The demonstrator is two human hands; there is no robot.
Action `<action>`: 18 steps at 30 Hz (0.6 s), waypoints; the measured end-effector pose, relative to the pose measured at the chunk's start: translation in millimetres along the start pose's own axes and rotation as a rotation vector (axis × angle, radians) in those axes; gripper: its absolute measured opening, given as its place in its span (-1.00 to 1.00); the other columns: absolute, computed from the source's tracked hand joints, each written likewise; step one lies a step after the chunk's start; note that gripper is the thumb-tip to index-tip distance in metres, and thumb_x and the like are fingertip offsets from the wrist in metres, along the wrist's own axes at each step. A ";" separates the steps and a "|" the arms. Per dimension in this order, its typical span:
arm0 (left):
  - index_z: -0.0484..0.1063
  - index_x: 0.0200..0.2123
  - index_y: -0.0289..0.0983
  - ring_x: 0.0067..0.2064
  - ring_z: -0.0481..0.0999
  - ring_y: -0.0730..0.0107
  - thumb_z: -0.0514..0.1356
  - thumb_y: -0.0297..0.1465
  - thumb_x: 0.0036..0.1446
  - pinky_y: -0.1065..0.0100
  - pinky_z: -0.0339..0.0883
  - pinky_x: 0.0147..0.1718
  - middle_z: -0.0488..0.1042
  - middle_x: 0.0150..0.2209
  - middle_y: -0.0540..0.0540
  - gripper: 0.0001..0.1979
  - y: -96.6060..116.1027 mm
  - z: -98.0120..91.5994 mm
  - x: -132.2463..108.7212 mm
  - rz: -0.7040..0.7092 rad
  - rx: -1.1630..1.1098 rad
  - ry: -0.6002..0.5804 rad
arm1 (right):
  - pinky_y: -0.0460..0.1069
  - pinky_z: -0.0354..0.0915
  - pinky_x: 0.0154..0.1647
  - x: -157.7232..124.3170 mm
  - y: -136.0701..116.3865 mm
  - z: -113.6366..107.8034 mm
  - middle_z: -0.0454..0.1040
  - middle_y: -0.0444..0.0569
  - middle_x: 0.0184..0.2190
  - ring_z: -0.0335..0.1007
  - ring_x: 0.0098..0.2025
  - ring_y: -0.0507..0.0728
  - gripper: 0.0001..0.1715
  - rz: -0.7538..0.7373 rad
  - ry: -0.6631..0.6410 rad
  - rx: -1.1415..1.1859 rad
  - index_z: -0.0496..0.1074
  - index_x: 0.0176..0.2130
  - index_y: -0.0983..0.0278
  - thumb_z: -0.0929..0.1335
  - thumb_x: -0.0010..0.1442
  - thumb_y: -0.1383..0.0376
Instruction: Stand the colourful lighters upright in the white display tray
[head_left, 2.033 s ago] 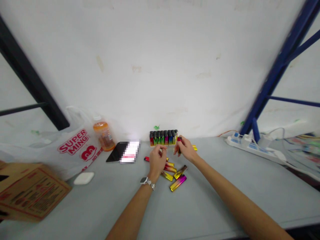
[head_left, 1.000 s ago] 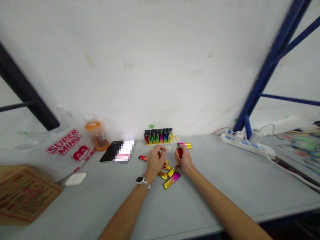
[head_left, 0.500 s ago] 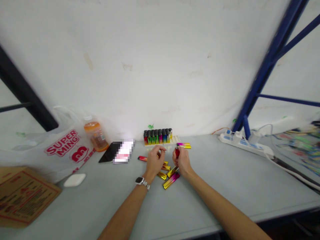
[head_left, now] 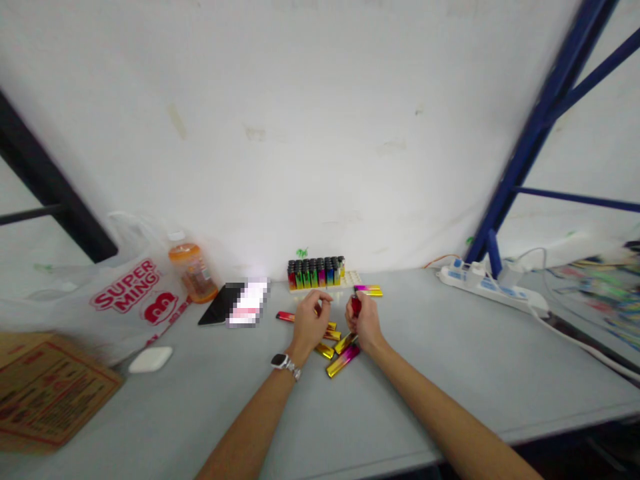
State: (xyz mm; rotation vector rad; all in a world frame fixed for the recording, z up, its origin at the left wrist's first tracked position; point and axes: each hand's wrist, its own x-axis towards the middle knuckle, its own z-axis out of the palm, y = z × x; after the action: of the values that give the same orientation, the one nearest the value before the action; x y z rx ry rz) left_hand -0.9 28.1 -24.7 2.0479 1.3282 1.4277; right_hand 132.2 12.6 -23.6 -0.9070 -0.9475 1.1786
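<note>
My right hand (head_left: 367,323) is closed around a red lighter (head_left: 355,305), whose red side shows at the thumb. Just left of it, my left hand (head_left: 311,320) has its fingers curled together over the pile; what they hold, if anything, is hidden. Beneath and between the hands lie several loose shiny lighters, among them a yellow and magenta lighter (head_left: 343,361) in front and a red lighter (head_left: 285,317) on the left. Behind the hands, several coloured lighters with black tops stand upright in a pale holder (head_left: 353,278). Another magenta and yellow lighter (head_left: 369,291) lies beside that holder.
Left of the hands are a tablet (head_left: 216,310), an orange bottle (head_left: 194,273), a white plastic bag (head_left: 120,320), a white case (head_left: 150,360) and a cardboard box (head_left: 55,393). On the right lie a power strip (head_left: 493,290) with cables and a blue frame post (head_left: 520,153).
</note>
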 end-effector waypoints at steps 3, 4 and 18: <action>0.45 -0.32 -0.27 -0.48 0.38 0.50 0.06 -0.47 0.17 0.46 0.22 -0.49 0.50 -0.37 -0.02 -0.84 -0.8 0.5 -0.2 -0.002 -0.005 -0.002 | -0.10 -0.24 -0.74 -0.8 -0.2 -1.5 -0.05 -0.25 -0.82 -0.21 -0.77 -0.08 -0.33 0.026 -0.043 0.062 0.11 -0.72 0.21 0.18 0.17 -0.15; 0.45 -0.32 -0.27 -0.48 0.38 0.50 0.05 -0.47 0.17 0.46 0.22 -0.49 0.50 -0.37 -0.02 -0.84 -1.1 0.7 -0.2 -0.005 -0.004 -0.002 | -0.10 -0.25 -0.73 -1.2 -0.7 -2.0 -0.05 -0.26 -0.82 -0.22 -0.77 -0.08 -0.31 0.037 -0.063 0.082 0.11 -0.72 0.22 0.18 0.17 -0.18; 0.44 -0.32 -0.27 -0.48 0.38 0.50 0.05 -0.47 0.17 0.45 0.22 -0.49 0.49 -0.37 -0.02 -0.84 1.2 -0.3 -0.3 -0.009 0.003 -0.010 | -0.09 -0.23 -0.75 -1.4 -3.9 2.1 0.00 -0.23 -0.84 -0.19 -0.79 -0.07 -0.42 0.025 0.033 0.000 0.10 -0.73 0.19 0.14 0.19 -0.01</action>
State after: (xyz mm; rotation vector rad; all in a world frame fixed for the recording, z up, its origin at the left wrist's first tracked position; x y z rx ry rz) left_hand -0.6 27.1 -24.0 2.0451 1.3347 1.4104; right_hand 131.3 10.8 -19.4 -0.9375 -0.9118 1.1814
